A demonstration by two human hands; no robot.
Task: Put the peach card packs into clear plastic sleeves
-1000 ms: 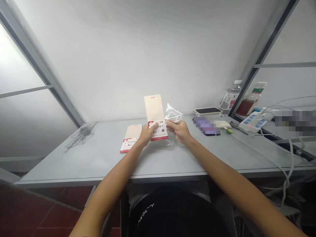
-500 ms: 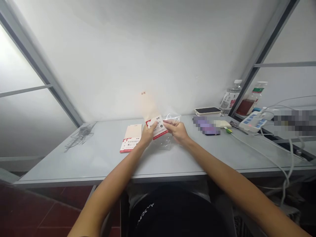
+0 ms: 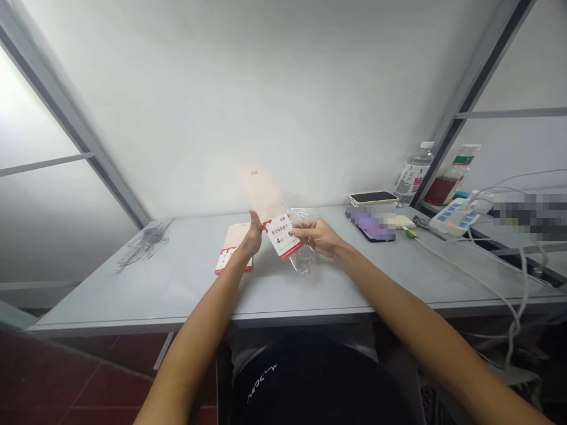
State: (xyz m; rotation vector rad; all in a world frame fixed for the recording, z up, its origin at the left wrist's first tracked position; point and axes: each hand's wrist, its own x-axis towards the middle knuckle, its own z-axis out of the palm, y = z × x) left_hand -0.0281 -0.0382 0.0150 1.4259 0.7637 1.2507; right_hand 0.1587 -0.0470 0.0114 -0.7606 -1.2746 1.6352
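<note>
My right hand pinches the right edge of a white and red printed card, which has a pale cream upper part, and a clear plastic bag hangs behind and below it. At the card's left edge is my left hand, its thumb raised and apart; its other fingers are mostly hidden, some perhaps behind the card. On the desk, partly behind my left wrist, lies a stack of similar cards.
The grey desk carries dark crumpled lines or film at left. To the right are a white-edged phone, a purple item, a power strip with cables, and two bottles.
My left thumb has lifted off the card's face and my left hand has shifted left. The held card has tilted and dropped slightly, showing more print.
</note>
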